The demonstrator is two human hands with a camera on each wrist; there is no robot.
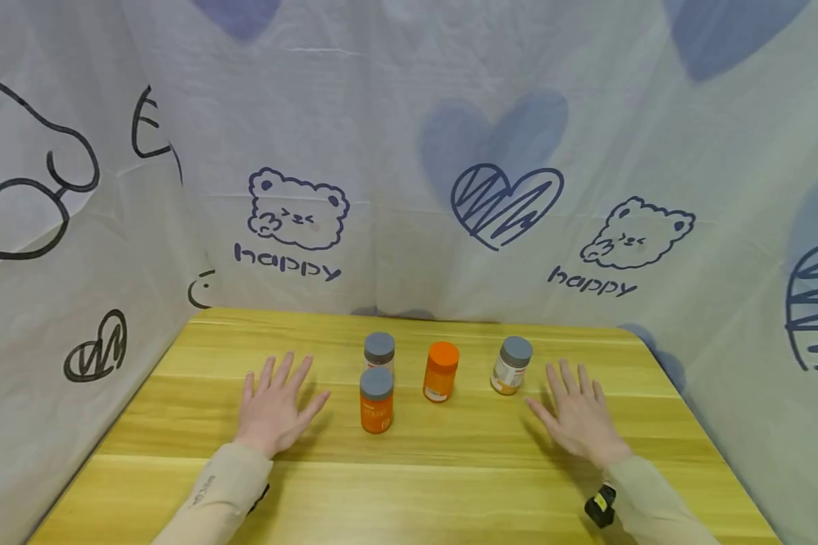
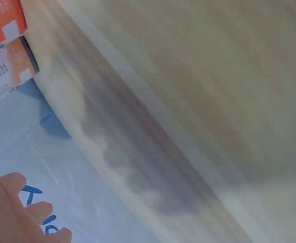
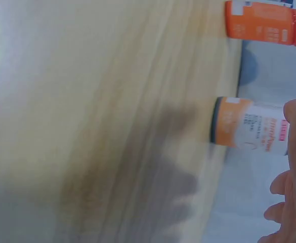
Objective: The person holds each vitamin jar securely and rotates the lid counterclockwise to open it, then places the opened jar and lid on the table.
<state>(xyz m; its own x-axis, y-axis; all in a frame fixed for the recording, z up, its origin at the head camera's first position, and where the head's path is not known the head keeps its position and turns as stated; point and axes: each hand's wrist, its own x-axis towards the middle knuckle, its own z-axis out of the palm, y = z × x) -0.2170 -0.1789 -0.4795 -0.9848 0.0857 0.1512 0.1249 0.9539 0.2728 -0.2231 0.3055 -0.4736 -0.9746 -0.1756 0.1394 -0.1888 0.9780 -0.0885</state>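
Note:
My left hand point(image 1: 273, 412) is spread palm down over the left of the table, fingers straight and holding nothing. Nearest to it stands an orange bottle with a grey cap point(image 1: 376, 401), just in front of a grey-capped bottle point(image 1: 379, 350) that it partly hides. An all-orange bottle point(image 1: 441, 372) stands upright in the middle. To its right is a white and orange bottle with a grey cap point(image 1: 510, 366), close to the fingers of my right hand point(image 1: 579, 416). That hand is also spread and holds nothing. In the right wrist view its thumb overlaps the white and orange bottle point(image 3: 249, 125).
The wood-patterned table point(image 1: 409, 499) ends at a white curtain point(image 1: 395, 151) printed with hearts and bears, which also hangs along both sides. A black band with a yellow mark point(image 1: 601, 506) sits at my right wrist.

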